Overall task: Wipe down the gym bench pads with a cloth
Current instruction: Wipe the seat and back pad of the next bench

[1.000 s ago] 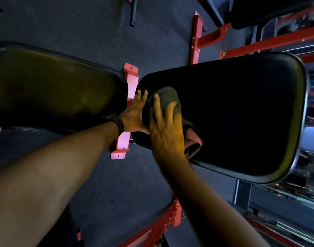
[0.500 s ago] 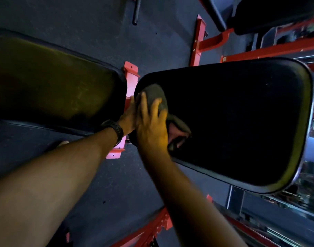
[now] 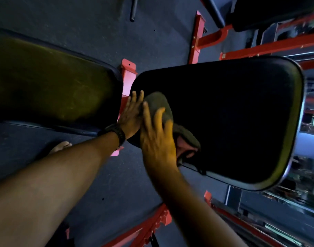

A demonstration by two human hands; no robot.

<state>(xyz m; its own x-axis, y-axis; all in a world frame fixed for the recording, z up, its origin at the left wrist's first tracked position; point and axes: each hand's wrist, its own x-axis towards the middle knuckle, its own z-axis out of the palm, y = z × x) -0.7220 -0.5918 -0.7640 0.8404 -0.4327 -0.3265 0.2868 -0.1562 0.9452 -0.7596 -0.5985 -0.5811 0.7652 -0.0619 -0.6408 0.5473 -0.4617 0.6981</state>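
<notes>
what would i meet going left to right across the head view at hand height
left pad → red bracket in the gap between the pads → left hand flat against the pad's end → right hand pressing the cloth → right pad

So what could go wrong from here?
The cloth is bunched under the right hand, so it may slip or skip parts of the right pad.
The left hand lies by the gap between pads; it might get pinched if the pad shifts.
A bare foot is near the red frame: stub risk.
</notes>
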